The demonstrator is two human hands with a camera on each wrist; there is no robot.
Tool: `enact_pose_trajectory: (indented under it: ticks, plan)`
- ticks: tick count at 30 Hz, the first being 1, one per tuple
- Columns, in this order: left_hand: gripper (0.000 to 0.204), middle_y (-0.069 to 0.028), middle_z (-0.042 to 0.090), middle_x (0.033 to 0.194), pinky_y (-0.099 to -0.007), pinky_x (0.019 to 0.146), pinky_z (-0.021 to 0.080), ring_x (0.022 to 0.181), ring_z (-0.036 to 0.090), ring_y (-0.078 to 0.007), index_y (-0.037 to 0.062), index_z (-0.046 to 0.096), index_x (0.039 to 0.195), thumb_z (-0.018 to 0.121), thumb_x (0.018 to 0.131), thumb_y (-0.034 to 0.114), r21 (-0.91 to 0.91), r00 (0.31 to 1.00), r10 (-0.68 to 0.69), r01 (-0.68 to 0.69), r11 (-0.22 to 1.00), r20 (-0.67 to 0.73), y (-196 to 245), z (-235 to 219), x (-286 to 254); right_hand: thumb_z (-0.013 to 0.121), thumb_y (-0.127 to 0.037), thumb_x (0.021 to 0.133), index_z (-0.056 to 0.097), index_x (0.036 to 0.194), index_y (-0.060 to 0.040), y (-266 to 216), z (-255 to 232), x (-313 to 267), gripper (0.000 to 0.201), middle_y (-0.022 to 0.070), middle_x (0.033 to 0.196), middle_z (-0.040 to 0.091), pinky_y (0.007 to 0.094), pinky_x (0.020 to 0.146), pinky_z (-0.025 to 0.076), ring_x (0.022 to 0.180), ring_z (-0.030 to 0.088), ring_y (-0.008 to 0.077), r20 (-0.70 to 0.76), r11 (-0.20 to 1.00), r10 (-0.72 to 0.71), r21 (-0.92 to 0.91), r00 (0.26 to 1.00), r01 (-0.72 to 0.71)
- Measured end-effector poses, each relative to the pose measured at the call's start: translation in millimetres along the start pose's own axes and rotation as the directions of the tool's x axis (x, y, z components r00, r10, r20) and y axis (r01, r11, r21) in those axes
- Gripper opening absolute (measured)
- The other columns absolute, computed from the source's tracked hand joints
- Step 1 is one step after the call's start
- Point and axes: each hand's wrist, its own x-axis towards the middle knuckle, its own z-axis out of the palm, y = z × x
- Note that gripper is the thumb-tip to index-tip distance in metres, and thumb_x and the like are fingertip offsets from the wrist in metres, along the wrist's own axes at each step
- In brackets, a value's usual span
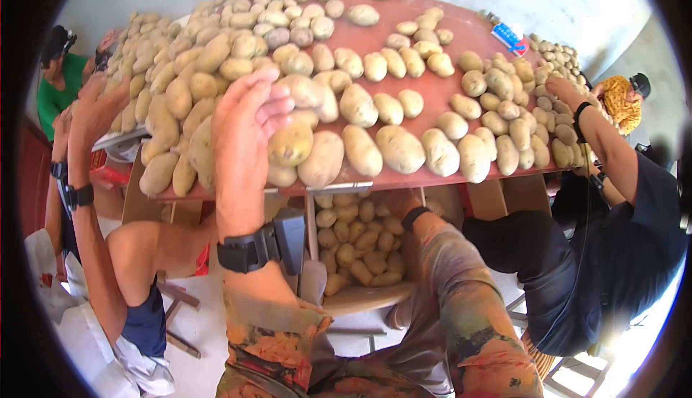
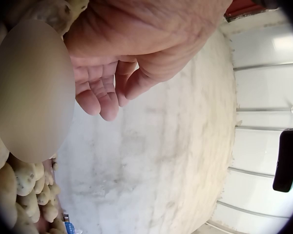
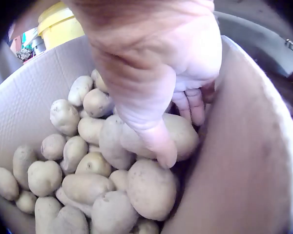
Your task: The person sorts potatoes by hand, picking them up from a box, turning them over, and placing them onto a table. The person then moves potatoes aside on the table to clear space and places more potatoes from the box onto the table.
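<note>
My left hand [image 1: 249, 127] is raised over the near edge of the red table [image 1: 461, 30], beside the potatoes [image 1: 360, 149] heaped there. In the left wrist view its fingers [image 2: 107, 100] bend loosely with nothing between them. Below the table edge, my right hand [image 3: 156, 73] reaches into a cardboard box [image 3: 239, 161] of potatoes. Its thumb lies across one potato [image 3: 183, 136] and its fingers are on the far side, so it grips that potato. More potatoes [image 3: 88, 187] fill the box under it. The head view shows the right hand partly hidden by the table edge.
A person in dark clothes [image 1: 613, 218] sits at the right, reaching over the table. At the left, another person's arm [image 1: 86, 182] reaches to the potatoes. Two more people sit at the far ends. A blue-and-red packet [image 1: 510, 39] lies near the back edge.
</note>
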Motion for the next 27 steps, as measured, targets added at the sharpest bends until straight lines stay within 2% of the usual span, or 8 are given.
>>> enact_pose_trajectory:
  ticks: [3, 6, 9, 12, 15, 18, 24, 27]
  plan:
    - [0.024, -0.0049, 0.065, 0.086, -0.0251, 0.065, 0.052, 0.075, 0.063, -0.0122, 0.0029, 0.059, 0.110, 0.057, 0.089, 0.015, 0.001, 1.000, -0.005, 0.005, 1.000, -0.019, 0.7, 0.7, -1.1, 0.047, -0.019, 0.087, 0.062, 0.114, -0.0027, -13.4, 5.5, -8.0, 0.035, 0.0220, 0.122, 0.057, 0.0427, 0.092, 0.046, 0.114, 0.057, 0.0288, -0.020, 1.000, 0.006, 0.018, 1.000, -0.005]
    - [0.024, -0.0047, 0.065, 0.086, -0.0250, 0.064, 0.052, 0.075, 0.063, -0.0120, 0.0029, 0.059, 0.110, 0.057, 0.089, 0.014, -0.016, 0.999, -0.019, 0.018, 1.000, -0.034, 0.7, 2.5, -2.7, 0.048, -0.020, 0.091, 0.060, 0.120, -0.0066, -15.7, -28.0, -1.2, 0.035, 0.0158, 0.135, 0.049, 0.0423, 0.089, 0.047, 0.121, 0.052, 0.0271, 0.488, 0.934, -0.074, 0.339, 0.870, -0.110]
    - [0.023, -0.0044, 0.065, 0.085, -0.0248, 0.063, 0.052, 0.073, 0.063, -0.0120, 0.0031, 0.059, 0.109, 0.056, 0.089, 0.015, -0.031, 0.999, -0.017, 0.016, 0.999, -0.032, 1.0, 3.1, -3.6, 0.051, -0.019, 0.084, 0.069, 0.102, -0.0067, -24.0, -8.7, -6.9, 0.028, 0.0156, 0.114, 0.063, 0.0422, 0.077, 0.053, 0.102, 0.064, 0.0262, 0.272, 0.965, -0.126, 0.256, 0.954, 0.055]
    - [0.021, -0.0044, 0.065, 0.084, -0.0242, 0.061, 0.052, 0.072, 0.062, -0.0117, 0.0039, 0.059, 0.108, 0.056, 0.090, 0.014, -0.049, 0.999, -0.021, 0.019, 0.999, -0.043, -0.2, 3.5, -4.4, 0.052, -0.018, 0.085, 0.067, 0.106, -0.0078, -29.3, -21.0, -13.9, 0.028, 0.0143, 0.112, 0.064, 0.0414, 0.077, 0.053, 0.100, 0.064, 0.0257, 0.317, 0.983, -0.129, 0.165, 0.939, 0.080]
    - [0.020, -0.0043, 0.065, 0.084, -0.0241, 0.060, 0.052, 0.071, 0.063, -0.0115, 0.0045, 0.060, 0.107, 0.056, 0.090, 0.014, -0.059, 0.999, -0.029, 0.027, 0.998, -0.034, -1.9, 1.7, -3.7, 0.052, -0.018, 0.085, 0.064, 0.111, -0.0081, -32.5, -21.0, -24.2, 0.030, 0.0146, 0.114, 0.063, 0.0415, 0.077, 0.053, 0.100, 0.065, 0.0270, 0.169, 0.980, -0.050, 0.198, 0.984, 0.016]
    - [0.020, -0.0044, 0.065, 0.084, -0.0241, 0.060, 0.052, 0.071, 0.063, -0.0116, 0.0047, 0.060, 0.107, 0.056, 0.090, 0.014, -0.063, 1.000, -0.021, 0.019, 0.998, -0.023, -3.0, 1.3, -3.4, 0.053, -0.017, 0.086, 0.064, 0.110, -0.0087, -30.1, -16.2, -23.0, 0.028, 0.0149, 0.110, 0.064, 0.0405, 0.083, 0.051, 0.102, 0.064, 0.0261, 0.155, 0.914, -0.083, 0.406, 0.984, 0.013]
    - [0.020, -0.0046, 0.066, 0.083, -0.0238, 0.060, 0.052, 0.071, 0.064, -0.0115, 0.0047, 0.061, 0.106, 0.057, 0.090, 0.015, -0.078, 1.000, -0.012, 0.011, 0.997, -0.007, -3.5, 6.2, -4.4, 0.054, -0.022, 0.081, 0.068, 0.100, -0.0097, -19.3, -39.6, -29.7, 0.027, 0.0144, 0.092, 0.069, 0.0397, 0.079, 0.052, 0.091, 0.067, 0.0284, 0.167, 0.921, -0.148, 0.383, 0.975, 0.074]
    - [0.020, -0.0043, 0.066, 0.084, -0.0237, 0.060, 0.052, 0.071, 0.064, -0.0112, 0.0050, 0.061, 0.106, 0.058, 0.089, 0.015, -0.087, 0.999, -0.022, 0.020, 0.996, -0.026, -1.5, 6.2, -4.1, 0.054, -0.028, 0.080, 0.067, 0.095, -0.0101, -25.0, -33.4, -26.4, 0.026, 0.0111, 0.087, 0.069, 0.0395, 0.064, 0.054, 0.078, 0.069, 0.0289, 0.196, 0.923, -0.304, 0.303, 0.932, 0.237]
